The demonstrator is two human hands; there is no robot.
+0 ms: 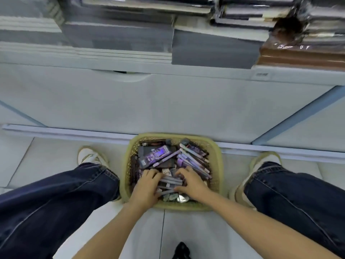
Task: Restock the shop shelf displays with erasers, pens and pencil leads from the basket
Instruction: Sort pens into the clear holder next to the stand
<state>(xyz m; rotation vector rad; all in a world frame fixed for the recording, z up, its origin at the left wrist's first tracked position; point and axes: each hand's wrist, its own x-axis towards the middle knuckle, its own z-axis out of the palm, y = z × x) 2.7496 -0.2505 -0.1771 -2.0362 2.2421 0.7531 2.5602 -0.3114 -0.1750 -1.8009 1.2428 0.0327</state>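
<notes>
I'm looking straight down at a yellow-green basket (125,176) on the floor (56,165), set against the foot of the white shelf (168,101) and between two shoes (89,156). It is heaped. Pale purple pens (194,157) fan across its right half, flat purple packs (155,155) lie at the upper left, and dark packs run down the left wall. A few small grey blocks sit at the far rim, too blurred for me to name. Some round silvery bits (182,198) lie at the near rim.

A short bundle of grey pens (170,182) lies crosswise between both hands at the near middle. The left hand (146,186) has its fingers bent down onto the pile and its thumb against the bundle's left end. I can't tell whether it actually grips anything. The right hand (192,182) has its fingers arched over the bundle's right end with the thumb tucked against the lowest pen, grasping it.

The basket walls stand close on either side of the wrists. A leg in dark jeans flanks each side, well apart from the basket. Overhead, stacked notebooks (119,34) overhang the shelf edge.
</notes>
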